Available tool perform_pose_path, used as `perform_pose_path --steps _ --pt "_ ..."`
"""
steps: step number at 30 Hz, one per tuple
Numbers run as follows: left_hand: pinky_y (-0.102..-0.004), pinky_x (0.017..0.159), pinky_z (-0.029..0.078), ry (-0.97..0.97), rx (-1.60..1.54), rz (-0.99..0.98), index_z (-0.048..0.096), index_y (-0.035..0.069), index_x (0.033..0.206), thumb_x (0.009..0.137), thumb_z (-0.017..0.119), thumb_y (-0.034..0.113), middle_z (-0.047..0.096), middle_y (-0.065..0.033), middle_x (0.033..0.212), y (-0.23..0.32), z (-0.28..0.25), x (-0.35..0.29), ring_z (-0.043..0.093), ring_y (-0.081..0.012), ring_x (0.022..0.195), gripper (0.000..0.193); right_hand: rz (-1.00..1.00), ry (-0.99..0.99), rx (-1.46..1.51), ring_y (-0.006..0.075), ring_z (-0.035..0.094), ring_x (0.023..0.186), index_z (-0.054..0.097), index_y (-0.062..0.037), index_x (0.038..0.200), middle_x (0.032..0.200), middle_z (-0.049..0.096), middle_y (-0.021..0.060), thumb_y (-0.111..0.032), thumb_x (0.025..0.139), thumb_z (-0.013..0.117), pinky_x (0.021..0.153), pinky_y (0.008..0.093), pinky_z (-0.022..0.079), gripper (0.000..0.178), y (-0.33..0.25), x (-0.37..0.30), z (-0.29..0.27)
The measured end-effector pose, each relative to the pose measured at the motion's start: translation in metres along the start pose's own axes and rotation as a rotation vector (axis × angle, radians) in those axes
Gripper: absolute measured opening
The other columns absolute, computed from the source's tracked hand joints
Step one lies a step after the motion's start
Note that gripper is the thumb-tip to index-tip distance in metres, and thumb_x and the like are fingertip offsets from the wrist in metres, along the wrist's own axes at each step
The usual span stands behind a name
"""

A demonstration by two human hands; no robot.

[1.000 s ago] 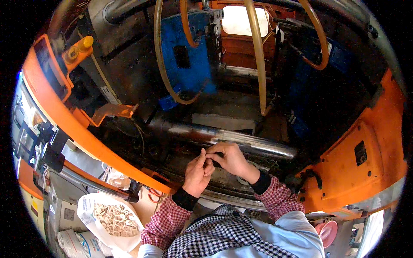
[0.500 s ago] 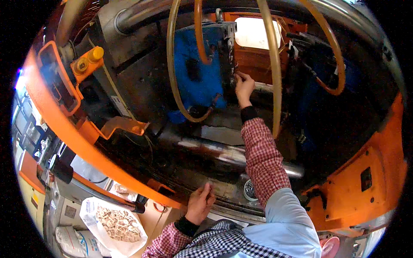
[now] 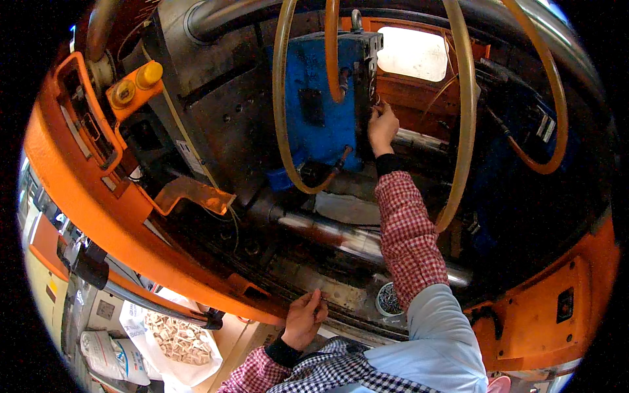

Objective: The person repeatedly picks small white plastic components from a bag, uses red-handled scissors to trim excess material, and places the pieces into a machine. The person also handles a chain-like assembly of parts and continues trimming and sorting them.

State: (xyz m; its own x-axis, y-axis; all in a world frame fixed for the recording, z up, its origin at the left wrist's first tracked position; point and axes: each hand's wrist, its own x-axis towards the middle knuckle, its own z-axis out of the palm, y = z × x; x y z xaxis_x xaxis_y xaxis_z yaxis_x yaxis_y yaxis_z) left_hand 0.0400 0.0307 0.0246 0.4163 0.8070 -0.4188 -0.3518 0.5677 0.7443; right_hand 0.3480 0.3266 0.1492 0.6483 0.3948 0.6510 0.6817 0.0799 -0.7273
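Two hands: both belong to the person leaning into an orange machine (image 3: 98, 216).
Right hand (image 3: 382, 126): stretched far forward, fingers curled together and pressed against the edge of the dark mould plate (image 3: 364, 85) that stands in front of the blue block (image 3: 313, 111); whether they pinch a small part there is hard to tell, since the fingertips are hidden.
Left hand (image 3: 304, 319): low and near the body, resting on the machine's lower ledge (image 3: 334, 295), thumb and forefinger closed together, the other fingers folded.
Small round cup (image 3: 389, 300): stands on the ledge just beside the right sleeve, filled with small dark metal bits, probably screws.
White sack (image 3: 171, 340): open on the floor at lower left, holding pale, light brown pieces.
Second sack (image 3: 108, 357): white, closed, just left of the open one.
Yellow hoses (image 3: 283, 105): loop down in front of the blue block, either side of the right arm.
Steel bar (image 3: 341, 239): shiny, runs across below the mould plate, under the right forearm.
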Motion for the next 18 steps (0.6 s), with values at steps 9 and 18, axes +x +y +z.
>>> perform_pose_path --steps 9,18 --pt "-0.024 0.063 0.039 -0.059 0.112 0.066 0.057 0.001 0.095 0.093 0.052 0.021 0.056 -0.0018 0.082 0.006 0.027 0.005 0.049 -0.0098 0.071 0.02 -0.188 -0.29 -0.149 0.041 0.053 0.105 0.027 0.0089 0.133 0.118 0.053 0.0259 0.0 0.076 0.053 0.091 0.0413 0.042 0.063 0.031 -0.008 -0.034" --pt "-0.0229 0.049 0.028 -0.178 -0.115 0.092 0.051 0.005 0.083 0.094 0.048 0.03 0.042 -0.0005 0.062 0.02 0.031 0.025 0.036 -0.0093 0.052 0.028 -0.443 -1.068 0.207 0.0283 0.063 0.071 0.068 0.0003 0.084 0.082 0.066 0.016 -0.015 0.073 0.07 0.064 0.0327 0.05 0.019 -0.059 -0.221 -0.194"
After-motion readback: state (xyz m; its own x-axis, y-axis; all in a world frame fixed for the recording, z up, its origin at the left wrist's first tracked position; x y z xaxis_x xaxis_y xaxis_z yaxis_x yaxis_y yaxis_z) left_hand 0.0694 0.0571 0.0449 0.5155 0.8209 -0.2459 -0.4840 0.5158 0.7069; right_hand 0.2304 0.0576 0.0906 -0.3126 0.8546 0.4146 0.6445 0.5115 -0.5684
